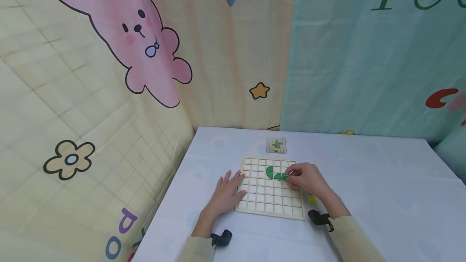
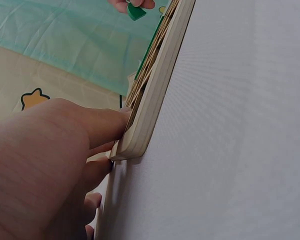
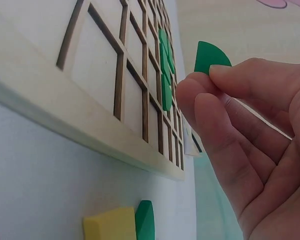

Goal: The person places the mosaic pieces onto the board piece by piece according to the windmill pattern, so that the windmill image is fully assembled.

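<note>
Pinching one flat green wedge (image 3: 209,56) with one curved side, the right hand (image 1: 306,178) hovers near the right edge of one pale grid board (image 1: 260,198); the left hand (image 1: 225,194), fingers spread, touches its left edge. One card (image 1: 276,145) lies near the far edge of the table (image 1: 367,181).

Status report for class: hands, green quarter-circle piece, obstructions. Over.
Right hand pinching green quarter-circle piece, off pale wooden grid board. Left hand touching board's left edge. No obstruction seen.

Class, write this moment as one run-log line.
left hand: touches wooden grid board | right hand: pinches green quarter-circle piece over board | yellow block: beside board
</note>
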`<act>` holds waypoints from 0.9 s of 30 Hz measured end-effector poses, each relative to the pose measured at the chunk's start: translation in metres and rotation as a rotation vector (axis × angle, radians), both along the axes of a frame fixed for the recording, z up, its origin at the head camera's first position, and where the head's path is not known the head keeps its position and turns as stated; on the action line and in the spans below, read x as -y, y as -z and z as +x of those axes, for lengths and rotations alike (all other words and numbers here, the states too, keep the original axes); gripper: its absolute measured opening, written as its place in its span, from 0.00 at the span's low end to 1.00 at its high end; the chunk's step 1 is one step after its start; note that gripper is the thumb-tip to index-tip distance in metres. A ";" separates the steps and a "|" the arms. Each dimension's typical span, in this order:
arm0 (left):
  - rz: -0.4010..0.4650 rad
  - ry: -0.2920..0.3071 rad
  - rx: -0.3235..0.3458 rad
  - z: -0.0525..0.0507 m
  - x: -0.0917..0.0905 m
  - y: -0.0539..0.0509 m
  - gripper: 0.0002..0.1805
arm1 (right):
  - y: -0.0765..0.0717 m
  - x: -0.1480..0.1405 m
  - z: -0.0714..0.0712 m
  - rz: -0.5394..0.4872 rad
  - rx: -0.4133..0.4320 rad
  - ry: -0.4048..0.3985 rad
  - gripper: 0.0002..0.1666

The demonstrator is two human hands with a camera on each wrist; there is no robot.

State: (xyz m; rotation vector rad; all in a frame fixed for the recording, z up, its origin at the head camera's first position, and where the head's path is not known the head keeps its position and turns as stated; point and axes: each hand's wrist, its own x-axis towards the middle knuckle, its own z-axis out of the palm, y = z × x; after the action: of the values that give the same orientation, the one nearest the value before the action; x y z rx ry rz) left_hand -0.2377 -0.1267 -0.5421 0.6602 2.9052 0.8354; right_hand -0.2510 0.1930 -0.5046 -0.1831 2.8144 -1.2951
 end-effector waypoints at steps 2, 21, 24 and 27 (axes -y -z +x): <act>0.004 0.001 -0.001 0.000 0.000 -0.002 0.33 | -0.001 0.003 -0.003 0.017 -0.012 -0.021 0.05; -0.008 -0.006 0.019 -0.001 -0.001 -0.002 0.34 | 0.003 0.034 -0.011 0.068 -0.088 -0.147 0.07; -0.012 -0.002 0.017 0.000 -0.001 -0.002 0.34 | 0.006 0.037 -0.012 0.082 -0.099 -0.162 0.07; -0.016 -0.004 0.019 0.001 -0.001 -0.003 0.34 | 0.008 0.039 -0.012 0.097 -0.096 -0.170 0.07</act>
State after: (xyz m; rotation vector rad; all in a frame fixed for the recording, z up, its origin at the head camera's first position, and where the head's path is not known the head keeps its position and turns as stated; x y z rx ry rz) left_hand -0.2371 -0.1254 -0.5390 0.6418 2.8942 0.8137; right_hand -0.2631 0.1535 -0.5123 -0.4824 2.8573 -1.1410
